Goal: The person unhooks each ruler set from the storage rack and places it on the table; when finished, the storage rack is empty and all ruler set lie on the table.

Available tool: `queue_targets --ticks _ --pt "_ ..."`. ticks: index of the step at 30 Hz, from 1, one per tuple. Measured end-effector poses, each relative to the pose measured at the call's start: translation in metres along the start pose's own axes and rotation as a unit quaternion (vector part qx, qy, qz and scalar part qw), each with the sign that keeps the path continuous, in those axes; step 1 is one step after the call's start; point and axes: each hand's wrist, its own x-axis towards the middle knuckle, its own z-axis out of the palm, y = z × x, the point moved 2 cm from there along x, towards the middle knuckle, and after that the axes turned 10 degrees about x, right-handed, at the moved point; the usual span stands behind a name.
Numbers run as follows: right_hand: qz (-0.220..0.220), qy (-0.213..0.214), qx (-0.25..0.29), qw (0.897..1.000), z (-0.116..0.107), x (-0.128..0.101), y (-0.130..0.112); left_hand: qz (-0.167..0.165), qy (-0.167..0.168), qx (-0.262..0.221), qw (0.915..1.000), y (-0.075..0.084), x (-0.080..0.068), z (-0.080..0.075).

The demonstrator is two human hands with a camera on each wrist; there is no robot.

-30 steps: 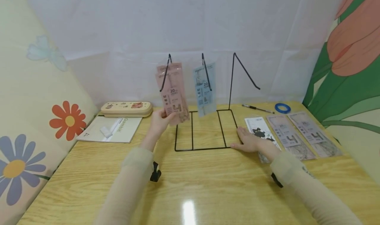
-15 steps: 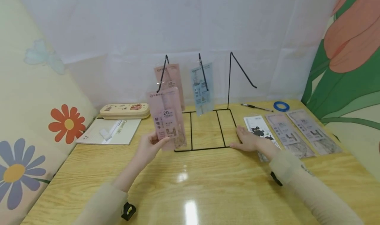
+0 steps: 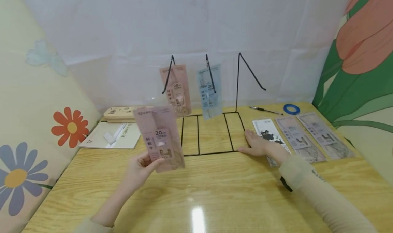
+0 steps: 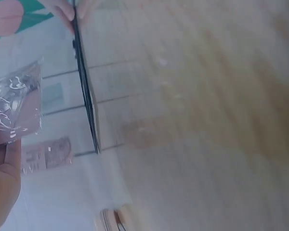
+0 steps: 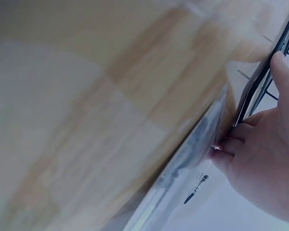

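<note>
My left hand (image 3: pixel 142 166) pinches a pink packet (image 3: pixel 159 137) by its lower left edge, thumb in front, in the air before the rack. In the left wrist view the clear plastic of this packet (image 4: pixel 17 106) shines beside the fingers. A black wire rack (image 3: pixel 215 153) with three arms stands on the table. Another pink packet (image 3: pixel 176 89) hangs on its left arm and a blue packet (image 3: pixel 210 89) on its middle one; the right arm is bare. My right hand (image 3: pixel 258 145) rests with extended fingers on the rack's right front corner, partly over a white packet with a black cat (image 3: pixel 267 134).
Two mauve packets (image 3: pixel 296 137) lie flat at the right. Behind them are a pen (image 3: pixel 265 110) and a blue ring (image 3: pixel 291 109). At the left lie a notebook (image 3: pixel 101 134) with a white eraser (image 3: pixel 109 137) on it and a cream pencil case (image 3: pixel 119 113).
My left hand has drawn the front pink packet forward off the left arm and down to the left, leaving one pink packet hanging. The right hand has stayed on the rack's corner.
</note>
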Motion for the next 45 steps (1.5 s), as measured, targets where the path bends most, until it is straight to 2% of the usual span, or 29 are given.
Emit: queue_targets --ticks 2,4,7,10,12,14,16,18,20,22,24,26,27,29,33,37,41,45 --pt "-0.002 0.001 0.0 1.0 -0.001 0.0 -0.001 -0.033 0.006 -0.007 0.9994 -0.006 0.001 -0.01" --pt "-0.005 0.002 -0.001 1.0 -0.001 0.0 -0.002 -0.066 0.011 0.008 0.9977 -0.014 0.003 -0.022" --pt "-0.007 0.004 -0.002 1.0 -0.001 0.001 -0.001 -0.122 -0.024 0.045 0.9912 -0.027 0.01 -0.036" --pt "-0.006 0.004 -0.001 1.0 -0.001 0.002 0.0 -0.181 -0.097 0.091 0.9746 -0.038 0.02 -0.042" --pt "-0.004 0.003 0.001 1.0 0.0 0.002 0.001 -0.217 -0.139 0.098 0.9612 -0.043 0.026 -0.041" --pt "-0.005 0.0 0.005 1.0 0.0 0.002 0.001 -0.248 -0.169 0.098 0.9489 -0.047 0.032 -0.038" --pt "-0.005 -0.001 0.007 1.0 0.001 0.001 0.0 -0.27 -0.186 0.088 0.9407 -0.05 0.037 -0.035" --pt "-0.005 -0.003 0.008 1.0 0.002 0.002 0.0 -0.286 -0.195 0.072 0.9353 -0.053 0.04 -0.032" --pt "-0.003 -0.004 0.007 1.0 0.003 0.001 -0.001 -0.293 -0.201 0.083 0.9312 -0.054 0.044 -0.032" --pt "-0.002 -0.003 0.003 1.0 0.002 0.001 -0.003 -0.29 -0.201 0.13 0.9266 -0.054 0.048 -0.034" --pt "0.0 -0.004 0.001 1.0 0.002 0.001 -0.003 -0.284 -0.197 0.199 0.9169 -0.052 0.053 -0.037" --pt "0.001 -0.003 0.0 1.0 0.001 0.001 -0.003 -0.263 -0.19 0.274 0.9051 -0.048 0.06 -0.04" --pt "0.001 -0.003 -0.001 1.0 0.001 0.001 -0.003 -0.249 -0.183 0.297 0.9036 -0.046 0.064 -0.04" --pt "0.002 -0.003 0.0 1.0 0.0 0.001 -0.001 -0.225 -0.163 0.311 0.9089 -0.042 0.072 -0.039" --pt "0.0 -0.003 0.001 1.0 0.0 0.001 0.001 -0.192 -0.111 0.296 0.9291 -0.036 0.089 -0.035" --pt "-0.001 -0.003 0.004 1.0 -0.001 0.001 0.0 -0.181 -0.074 0.286 0.9379 -0.036 0.105 -0.029" --pt "0.001 -0.004 0.004 1.0 -0.001 0.0 0.0 -0.16 -0.065 0.261 0.9499 -0.039 0.12 -0.024" --pt "0.003 -0.005 0.001 1.0 -0.001 0.001 -0.001 -0.129 -0.089 0.208 0.9656 -0.043 0.131 -0.017"
